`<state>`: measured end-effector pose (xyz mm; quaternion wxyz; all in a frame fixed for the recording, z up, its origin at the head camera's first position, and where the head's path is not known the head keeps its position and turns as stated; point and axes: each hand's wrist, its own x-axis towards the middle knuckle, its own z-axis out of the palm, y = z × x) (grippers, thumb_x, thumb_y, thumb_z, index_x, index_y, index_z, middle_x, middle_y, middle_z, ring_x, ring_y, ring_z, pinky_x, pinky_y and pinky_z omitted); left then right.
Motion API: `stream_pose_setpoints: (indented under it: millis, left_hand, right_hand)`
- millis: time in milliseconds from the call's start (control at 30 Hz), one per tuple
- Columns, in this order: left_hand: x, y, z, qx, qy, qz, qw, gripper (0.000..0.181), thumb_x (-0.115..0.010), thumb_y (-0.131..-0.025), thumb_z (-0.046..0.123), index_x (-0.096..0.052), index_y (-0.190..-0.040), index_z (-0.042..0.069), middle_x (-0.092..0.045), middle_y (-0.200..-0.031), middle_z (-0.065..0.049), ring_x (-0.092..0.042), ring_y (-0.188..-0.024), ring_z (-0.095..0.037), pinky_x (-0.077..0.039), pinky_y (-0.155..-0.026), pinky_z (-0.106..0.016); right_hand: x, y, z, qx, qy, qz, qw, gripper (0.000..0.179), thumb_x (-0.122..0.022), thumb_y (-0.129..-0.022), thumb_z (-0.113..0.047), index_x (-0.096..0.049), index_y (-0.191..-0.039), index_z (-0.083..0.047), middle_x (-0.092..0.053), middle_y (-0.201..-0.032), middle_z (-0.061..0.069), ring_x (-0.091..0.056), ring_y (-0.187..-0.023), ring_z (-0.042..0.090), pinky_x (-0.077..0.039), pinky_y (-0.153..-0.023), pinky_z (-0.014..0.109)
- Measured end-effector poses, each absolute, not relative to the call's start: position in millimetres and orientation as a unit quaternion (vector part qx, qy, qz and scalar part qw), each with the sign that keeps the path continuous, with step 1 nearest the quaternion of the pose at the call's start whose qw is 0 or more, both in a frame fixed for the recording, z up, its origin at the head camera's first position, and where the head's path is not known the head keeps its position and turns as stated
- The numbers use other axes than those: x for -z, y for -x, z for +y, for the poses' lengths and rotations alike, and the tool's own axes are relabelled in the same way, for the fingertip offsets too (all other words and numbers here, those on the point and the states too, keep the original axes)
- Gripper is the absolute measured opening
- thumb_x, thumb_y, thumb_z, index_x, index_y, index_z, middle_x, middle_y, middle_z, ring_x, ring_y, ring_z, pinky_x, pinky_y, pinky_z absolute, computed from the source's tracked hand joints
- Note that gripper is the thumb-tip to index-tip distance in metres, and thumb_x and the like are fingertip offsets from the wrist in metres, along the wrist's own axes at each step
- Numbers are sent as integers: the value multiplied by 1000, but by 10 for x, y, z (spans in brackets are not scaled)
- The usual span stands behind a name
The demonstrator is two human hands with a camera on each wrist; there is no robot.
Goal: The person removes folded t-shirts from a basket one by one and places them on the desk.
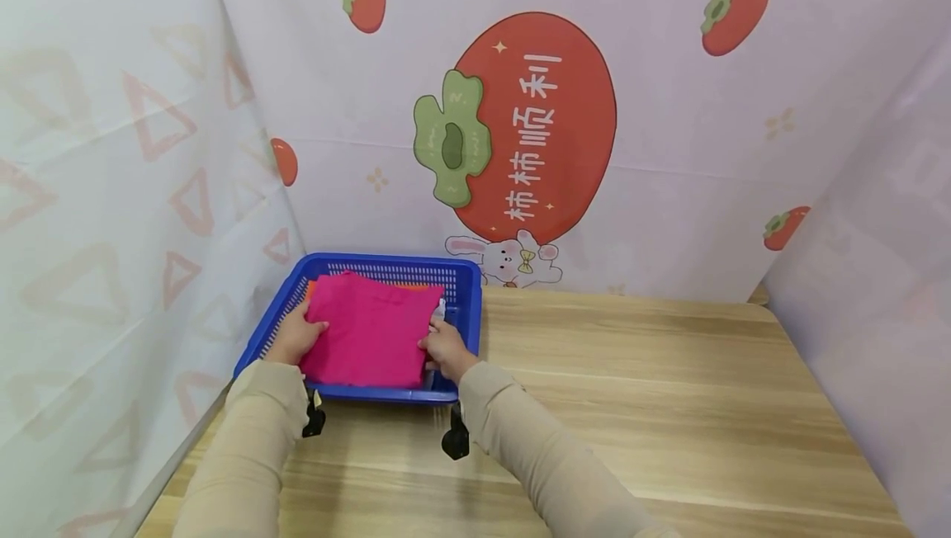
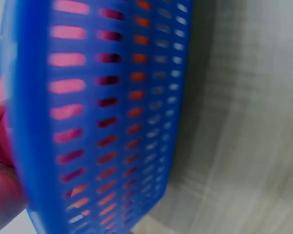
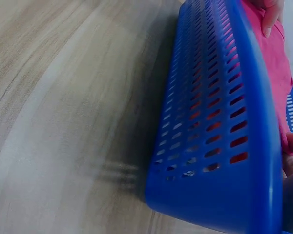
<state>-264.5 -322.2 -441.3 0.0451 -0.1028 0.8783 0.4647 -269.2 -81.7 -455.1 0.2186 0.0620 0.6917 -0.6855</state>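
seemingly placing or lifting, left hand (image 1: 297, 335) and right hand (image 1: 448, 348) pinch the pink cloth (image 1: 371, 327) between them, blue basket (image 1: 379, 394) around, the next move likely wanting level, matched motion.

Left forearm (image 1: 241, 451) in a long beige fabric sleeve reaching forward, right forearm (image 1: 553, 451) in a matching sleeve slanting inward, bare left hand (image 1: 294, 335) gripping with thumb pointing inward on top, bare right hand (image 1: 449, 348) pinching, hands apart, facing each other.
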Motion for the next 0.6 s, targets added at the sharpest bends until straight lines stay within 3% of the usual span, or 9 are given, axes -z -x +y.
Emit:
stream_pose_setpoints:
  millis: [167,400,500,600]
  left_hand:
    - [4278,2625,-3169,-472,109,873,54,50,-45,-88,8,-24,-132,-4,-39,-116,-27,-48,-91,-34,-46,-68,-37]
    - [4060,2564,-3105,-482,133,865,48,59,-44,-90,16,-13,-138,4,-30,-125,-27,-46,-94,-35,-46,-68,-38]
    - [4026,2492,-3046,-517,150,842,43,61,-44,-90,17,-10,-139,7,-28,-129,-25,-47,-91,-31,-47,-64,-34]
    - [4014,2416,-2939,-562,165,810,36,62,-45,-89,16,-9,-139,11,-26,-132,-23,-46,-90,-26,-46,-62,-31]
  right_hand:
    - [4455,2697,-758,682,-61,696,217,58,-46,-79,10,-33,-133,-7,-58,-88,13,-55,-63,17,-48,-53,33]
    - [4242,2761,-665,671,-47,707,221,57,-49,-80,5,-34,-133,-10,-58,-86,10,-51,-58,13,-46,-49,26]
    - [4148,2748,-583,672,-37,703,230,58,-50,-80,5,-34,-133,-12,-57,-84,10,-48,-56,13,-46,-50,27]
    - [4054,2707,-461,677,-26,697,236,57,-49,-81,5,-33,-133,-11,-57,-94,11,-50,-62,14,-48,-56,32]
